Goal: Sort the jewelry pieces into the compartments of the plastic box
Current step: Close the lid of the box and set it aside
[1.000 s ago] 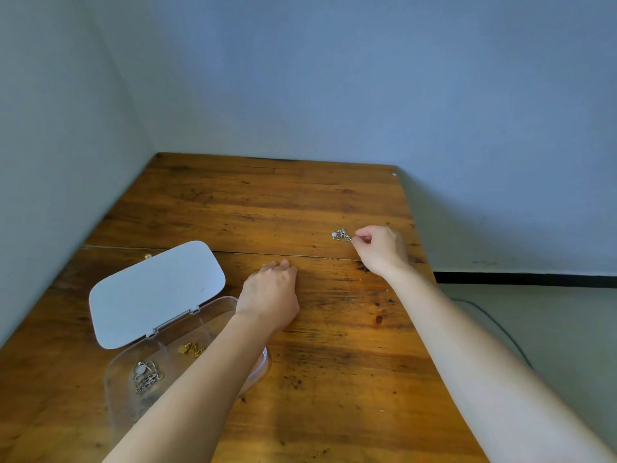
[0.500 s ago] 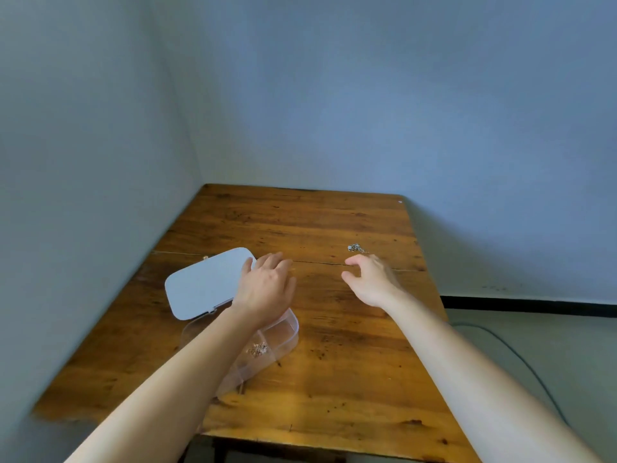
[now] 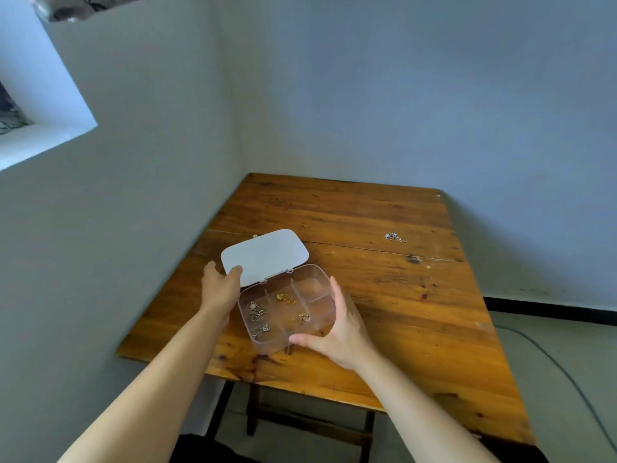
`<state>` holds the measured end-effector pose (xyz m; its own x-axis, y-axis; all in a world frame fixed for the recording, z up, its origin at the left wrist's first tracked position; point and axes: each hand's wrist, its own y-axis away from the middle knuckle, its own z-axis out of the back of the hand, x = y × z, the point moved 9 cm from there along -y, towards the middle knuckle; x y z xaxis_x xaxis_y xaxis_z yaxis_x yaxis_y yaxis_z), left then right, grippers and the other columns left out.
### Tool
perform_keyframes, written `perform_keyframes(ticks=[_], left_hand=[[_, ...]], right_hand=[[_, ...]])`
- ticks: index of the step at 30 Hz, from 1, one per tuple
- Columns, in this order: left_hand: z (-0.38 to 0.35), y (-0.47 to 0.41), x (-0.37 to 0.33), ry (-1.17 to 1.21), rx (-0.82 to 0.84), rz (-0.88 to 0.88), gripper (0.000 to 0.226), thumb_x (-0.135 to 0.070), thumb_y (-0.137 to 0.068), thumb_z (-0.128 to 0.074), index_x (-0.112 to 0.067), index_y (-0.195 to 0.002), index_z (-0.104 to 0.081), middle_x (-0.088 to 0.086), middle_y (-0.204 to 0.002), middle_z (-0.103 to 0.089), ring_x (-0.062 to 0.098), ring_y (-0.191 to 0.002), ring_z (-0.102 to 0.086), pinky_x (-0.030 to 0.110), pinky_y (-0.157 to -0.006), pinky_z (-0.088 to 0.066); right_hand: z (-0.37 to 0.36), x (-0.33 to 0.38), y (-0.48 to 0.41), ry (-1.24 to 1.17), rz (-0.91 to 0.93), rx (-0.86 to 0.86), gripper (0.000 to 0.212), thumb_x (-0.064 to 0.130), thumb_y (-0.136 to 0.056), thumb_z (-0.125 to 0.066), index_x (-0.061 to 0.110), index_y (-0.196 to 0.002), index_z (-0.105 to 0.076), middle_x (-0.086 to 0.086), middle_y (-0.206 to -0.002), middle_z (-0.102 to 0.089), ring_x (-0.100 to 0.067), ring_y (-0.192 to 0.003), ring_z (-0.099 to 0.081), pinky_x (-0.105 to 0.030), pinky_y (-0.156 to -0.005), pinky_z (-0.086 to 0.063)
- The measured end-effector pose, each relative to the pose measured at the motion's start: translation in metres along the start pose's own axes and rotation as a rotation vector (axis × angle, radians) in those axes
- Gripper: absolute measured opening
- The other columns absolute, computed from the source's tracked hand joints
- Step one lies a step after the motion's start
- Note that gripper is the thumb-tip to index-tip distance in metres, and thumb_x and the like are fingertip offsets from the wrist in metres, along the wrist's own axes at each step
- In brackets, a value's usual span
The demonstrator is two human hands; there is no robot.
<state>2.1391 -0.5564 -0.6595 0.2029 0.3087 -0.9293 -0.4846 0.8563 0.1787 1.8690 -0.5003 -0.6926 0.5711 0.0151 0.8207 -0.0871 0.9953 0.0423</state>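
Observation:
A clear plastic box (image 3: 312,270) with dividers lies on the wooden table (image 3: 394,295), its white lid (image 3: 263,255) folded open behind it. Silver pieces (image 3: 256,310) fill a left compartment, gold pieces (image 3: 286,298) and another small cluster (image 3: 301,318) lie in middle compartments. My left hand (image 3: 220,289) holds the lid's left edge, thumb on top. My right hand (image 3: 340,329) cups the box's right front corner. One silver jewelry piece (image 3: 395,237) lies loose on the table, far right of the box.
The table stands in a corner with grey walls close on its left and far sides. A window recess (image 3: 40,128) is high on the left. A cable (image 3: 567,379) runs over the floor to the right.
The view has pulled back and up. My right hand left the loose silver piece on the table and came back to the box's right side. My left hand shifted onto the lid's edge.

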Motion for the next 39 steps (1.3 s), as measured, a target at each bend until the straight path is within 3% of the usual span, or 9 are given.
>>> perform_keyframes(ticks=[5, 9, 13, 16, 22, 27, 29, 34, 39], left_hand=[[0.003, -0.016, 0.001, 0.159, -0.098, 0.07, 0.065, -0.023, -0.096, -0.057, -0.011, -0.153, -0.027, 0.012, -0.153, -0.04, 0.032, -0.135, -0.043, 0.038, -0.1, -0.04], [0.007, -0.024, -0.006, 0.182, -0.119, 0.065, 0.061, -0.026, -0.097, -0.055, -0.008, -0.151, -0.032, 0.013, -0.153, -0.04, 0.032, -0.136, -0.042, 0.038, -0.102, -0.039], [0.014, -0.012, -0.036, 0.096, -0.149, -0.151, 0.037, -0.026, -0.098, -0.05, -0.01, -0.131, -0.056, 0.008, -0.126, -0.06, 0.02, -0.105, -0.055, 0.029, -0.081, -0.043], [0.02, 0.007, -0.05, 0.056, -0.13, -0.32, 0.023, -0.029, -0.097, -0.051, -0.017, -0.114, -0.06, -0.004, -0.102, -0.062, 0.013, -0.091, -0.058, 0.022, -0.065, -0.041], [0.027, 0.06, -0.045, -0.059, -0.031, -0.603, 0.008, -0.028, -0.099, -0.053, -0.033, -0.1, -0.059, -0.018, -0.086, -0.067, -0.002, -0.077, -0.062, 0.008, -0.059, -0.043], [0.022, 0.085, -0.034, -0.234, 0.128, -0.784, 0.022, -0.013, -0.092, -0.064, -0.032, -0.103, -0.06, -0.017, -0.099, -0.068, 0.007, -0.086, -0.065, 0.025, -0.067, -0.054], [0.019, 0.091, -0.028, -0.351, 0.149, -0.867, 0.03, -0.005, -0.086, -0.068, -0.024, -0.108, -0.061, -0.008, -0.11, -0.066, 0.011, -0.1, -0.063, 0.03, -0.077, -0.055], [0.009, 0.104, -0.016, -0.575, 0.214, -0.989, 0.042, 0.0, -0.078, -0.072, -0.017, -0.115, -0.059, 0.003, -0.124, -0.061, 0.02, -0.119, -0.055, 0.022, -0.091, -0.045], [0.006, 0.105, -0.014, -0.652, 0.283, -0.984, 0.036, -0.004, -0.085, -0.059, -0.012, -0.119, -0.061, 0.006, -0.131, -0.058, 0.024, -0.123, -0.052, 0.031, -0.098, -0.045]], right_hand=[[-0.003, -0.01, 0.0, 0.016, -0.002, -0.061, 0.14, 0.093, -0.043, -0.069, 0.055, -0.147, 0.016, 0.013, -0.163, -0.02, -0.013, -0.146, -0.026, -0.045, -0.113, -0.032], [-0.001, -0.013, -0.003, 0.017, -0.012, -0.081, 0.136, 0.093, -0.041, -0.07, 0.046, -0.15, -0.003, 0.013, -0.159, -0.03, -0.012, -0.14, -0.034, -0.039, -0.108, -0.038], [0.004, -0.009, -0.004, -0.011, 0.011, -0.1, 0.127, 0.09, -0.041, -0.073, 0.047, -0.146, -0.016, 0.015, -0.152, -0.039, -0.009, -0.133, -0.04, -0.037, -0.104, -0.043], [0.005, -0.006, -0.002, -0.018, 0.02, -0.11, 0.123, 0.088, -0.043, -0.075, 0.049, -0.145, -0.017, 0.015, -0.149, -0.041, -0.007, -0.13, -0.042, -0.036, -0.102, -0.044], [0.005, -0.006, 0.001, 0.012, 0.007, -0.13, 0.126, 0.087, -0.043, -0.074, 0.043, -0.147, -0.018, 0.011, -0.15, -0.04, -0.012, -0.133, -0.042, -0.037, -0.102, -0.044], [0.012, -0.005, -0.006, -0.019, -0.006, -0.096, 0.119, 0.073, -0.042, -0.085, 0.041, -0.142, -0.03, 0.012, -0.143, -0.046, -0.011, -0.128, -0.046, -0.033, -0.098, -0.043], [0.017, -0.01, -0.01, -0.001, -0.006, -0.07, 0.111, 0.062, -0.049, -0.09, 0.039, -0.143, -0.035, 0.012, -0.141, -0.051, -0.012, -0.128, -0.048, -0.03, -0.098, -0.039], [0.022, -0.02, -0.01, 0.024, -0.008, -0.07, 0.099, 0.058, -0.059, -0.088, 0.037, -0.143, -0.039, 0.01, -0.142, -0.053, -0.014, -0.131, -0.046, -0.033, -0.1, -0.039], [0.019, -0.019, -0.009, 0.033, 0.005, -0.087, 0.099, 0.06, -0.061, -0.086, 0.038, -0.145, -0.037, 0.011, -0.148, -0.047, -0.015, -0.136, -0.041, -0.04, -0.106, -0.038]])
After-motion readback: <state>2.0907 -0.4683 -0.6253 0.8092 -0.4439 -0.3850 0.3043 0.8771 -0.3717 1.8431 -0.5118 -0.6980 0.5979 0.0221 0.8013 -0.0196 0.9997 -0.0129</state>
